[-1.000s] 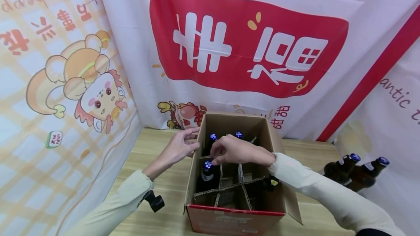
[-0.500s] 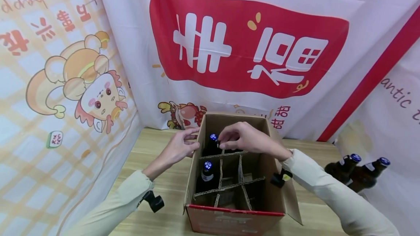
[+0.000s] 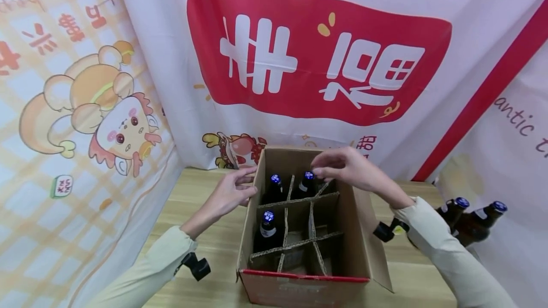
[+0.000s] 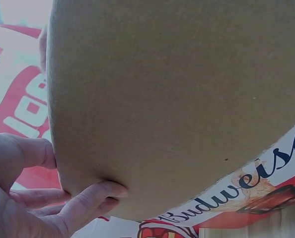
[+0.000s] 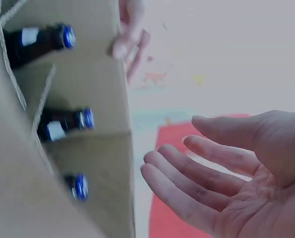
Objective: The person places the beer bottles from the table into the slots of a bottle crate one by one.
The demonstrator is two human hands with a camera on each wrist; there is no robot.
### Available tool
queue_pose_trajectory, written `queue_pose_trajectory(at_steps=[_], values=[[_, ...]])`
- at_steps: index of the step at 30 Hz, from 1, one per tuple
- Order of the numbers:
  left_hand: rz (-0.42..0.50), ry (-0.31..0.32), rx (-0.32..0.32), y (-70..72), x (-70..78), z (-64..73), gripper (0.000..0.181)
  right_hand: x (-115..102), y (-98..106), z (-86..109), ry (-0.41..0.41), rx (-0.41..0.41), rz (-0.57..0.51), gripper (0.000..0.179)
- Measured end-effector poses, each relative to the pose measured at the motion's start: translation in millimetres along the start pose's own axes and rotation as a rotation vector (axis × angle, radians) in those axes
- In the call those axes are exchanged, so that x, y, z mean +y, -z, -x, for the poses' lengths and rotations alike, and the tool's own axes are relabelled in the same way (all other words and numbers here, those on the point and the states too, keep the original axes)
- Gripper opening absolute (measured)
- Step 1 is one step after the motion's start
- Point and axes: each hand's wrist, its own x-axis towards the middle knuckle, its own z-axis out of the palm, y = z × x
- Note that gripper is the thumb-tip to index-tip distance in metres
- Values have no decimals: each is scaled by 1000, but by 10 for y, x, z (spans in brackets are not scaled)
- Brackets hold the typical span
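A small cloth-screened booth, it seems, set up around a pale wood-grain worktop [image 3: 220, 246]; what building holds it cannot be told. A white hanging [image 3: 150, 27] with a large red printed panel [image 3: 317, 56] rises behind the far edge, its characters turned sideways. A checked cartoon cloth [image 3: 98, 89] runs along the left edge, meeting it near the far left corner; lettered pale cloth [image 3: 520, 141] closes the right.
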Motion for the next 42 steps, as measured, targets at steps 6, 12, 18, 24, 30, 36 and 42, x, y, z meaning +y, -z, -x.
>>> queue_pose_trajectory(at_steps=[6,12,18,24,30,36,42], values=[[-9,3,8,5,-7,-11,61,239,198,229,-65,169,32,26],[5,14,2,-8,-8,-25,63,524,326,475,-124,279,56,30],[6,20,3,22,-26,-24,62,844,417,646,-204,341,52,36],[7,16,-2,9,-24,-23,62,1147,529,892,-313,491,203,40],[-9,-5,2,-7,-12,-22,61,1478,626,1158,-367,576,305,38],[-6,0,1,-7,-21,-14,61,1754,612,1404,-392,633,468,33],[10,11,3,1,-25,-23,61,1822,545,1537,-380,729,641,21]])
